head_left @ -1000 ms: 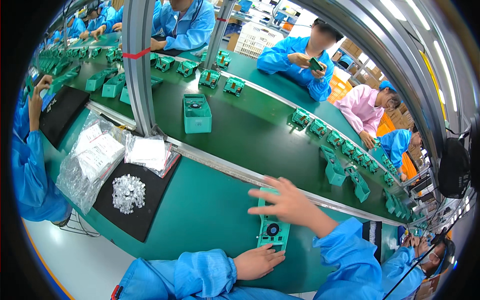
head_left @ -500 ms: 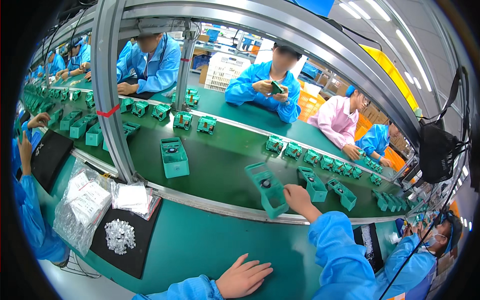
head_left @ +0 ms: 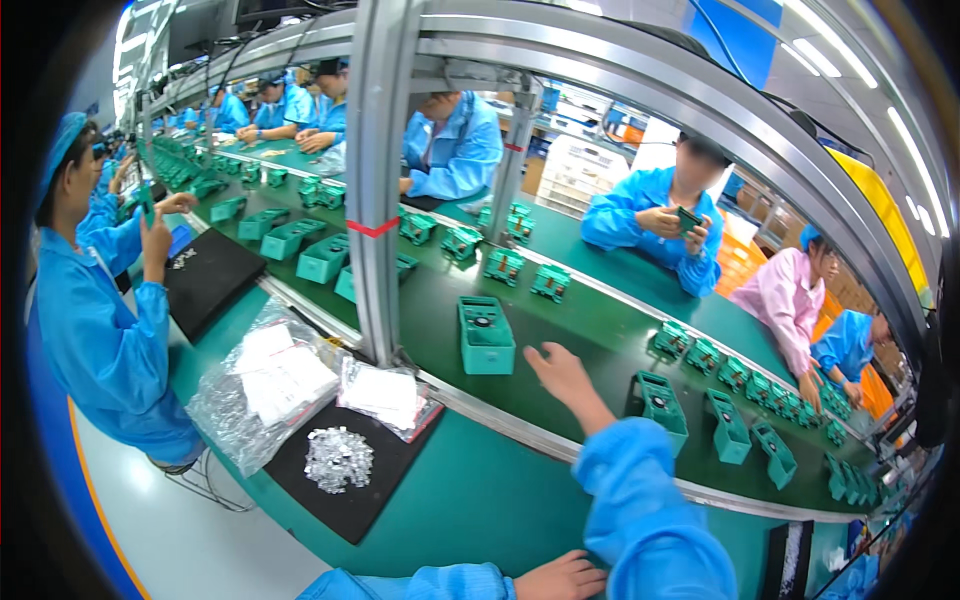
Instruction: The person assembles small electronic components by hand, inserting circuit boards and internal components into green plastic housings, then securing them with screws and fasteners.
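Observation:
My right hand [head_left: 568, 383] reaches over the green conveyor belt [head_left: 430, 335], fingers stretched out and apart, holding nothing. Just left of its fingertips stands a green plastic housing [head_left: 488, 350] with a round black part inside; a small gap separates them. To the right of my right forearm, three similar housings [head_left: 662, 412] lie in a slanted row on the belt. My left hand [head_left: 562, 578] lies flat on the green worktable [head_left: 450, 520], fingers extended, partly behind my right sleeve.
A metal post [head_left: 375, 200] rises at the belt's near edge. Left of me, a black mat [head_left: 330, 500] bears small clear pieces [head_left: 338, 460] and plastic bags [head_left: 265, 385]. Smaller green assemblies [head_left: 550, 282] line the far side. Co-workers sit opposite; another person [head_left: 105, 320] stands left.
My right hand has let go of the green housing, which now rests on the belt, and has moved left toward another. The view has swung left.

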`<state>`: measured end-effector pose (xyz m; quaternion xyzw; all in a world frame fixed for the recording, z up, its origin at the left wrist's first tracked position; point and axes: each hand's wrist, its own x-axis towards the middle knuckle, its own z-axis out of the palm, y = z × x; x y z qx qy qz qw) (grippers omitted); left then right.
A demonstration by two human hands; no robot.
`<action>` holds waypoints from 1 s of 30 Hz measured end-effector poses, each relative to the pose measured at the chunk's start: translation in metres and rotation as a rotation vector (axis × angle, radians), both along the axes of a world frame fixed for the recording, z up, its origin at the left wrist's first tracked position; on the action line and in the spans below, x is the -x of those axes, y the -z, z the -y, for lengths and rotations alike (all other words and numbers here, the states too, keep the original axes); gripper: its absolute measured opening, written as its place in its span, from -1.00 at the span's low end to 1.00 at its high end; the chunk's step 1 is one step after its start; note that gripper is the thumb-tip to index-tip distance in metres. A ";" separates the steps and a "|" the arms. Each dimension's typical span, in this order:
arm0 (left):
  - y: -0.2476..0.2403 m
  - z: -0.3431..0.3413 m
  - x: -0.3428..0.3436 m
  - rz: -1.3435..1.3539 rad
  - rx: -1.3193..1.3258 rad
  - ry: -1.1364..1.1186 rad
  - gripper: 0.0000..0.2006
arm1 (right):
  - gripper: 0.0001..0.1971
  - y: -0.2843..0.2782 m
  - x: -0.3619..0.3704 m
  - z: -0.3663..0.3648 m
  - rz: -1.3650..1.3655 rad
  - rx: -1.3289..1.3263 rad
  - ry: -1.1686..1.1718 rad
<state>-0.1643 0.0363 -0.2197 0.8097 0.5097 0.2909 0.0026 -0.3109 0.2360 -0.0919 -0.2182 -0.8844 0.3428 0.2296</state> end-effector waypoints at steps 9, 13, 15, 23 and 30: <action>-0.015 0.003 0.003 0.081 -0.312 0.116 -0.68 | -0.74 0.012 0.039 0.013 -0.159 0.111 -0.288; -0.043 0.011 0.008 -0.067 -0.304 0.212 -0.74 | -0.76 0.007 -0.077 -0.006 0.023 0.120 -0.475; -0.067 0.028 0.012 -0.058 -0.488 0.238 -0.75 | -0.70 0.023 -0.119 -0.015 0.007 -0.065 -0.752; -0.066 0.123 0.100 0.147 -0.485 -1.253 -0.75 | -0.72 0.057 -0.216 0.000 0.164 -0.298 -0.656; -0.025 0.179 0.163 -0.003 -0.334 -1.666 -0.63 | -0.71 0.078 -0.200 -0.108 -0.606 -0.165 0.621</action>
